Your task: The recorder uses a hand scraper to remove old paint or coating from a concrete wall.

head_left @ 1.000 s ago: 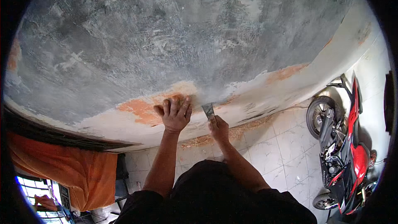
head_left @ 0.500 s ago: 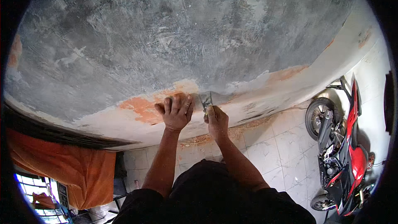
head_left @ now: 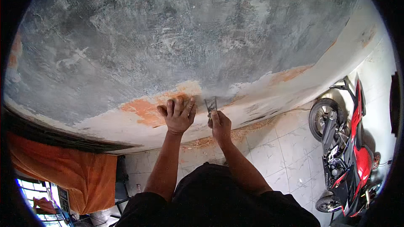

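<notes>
The right hand [head_left: 220, 127] is closed round the handle of a small scraper [head_left: 211, 105] whose blade meets the wall [head_left: 176, 46] beside the flat, spread left hand [head_left: 178, 113] — likely light and stiff, best held low on the handle.

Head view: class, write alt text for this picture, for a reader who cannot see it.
A person's right hand presses a metal scraper against a weathered grey wall, while the left hand rests flat on a patch of bare orange plaster. A red motorcycle stands on the white tiled floor.
</notes>
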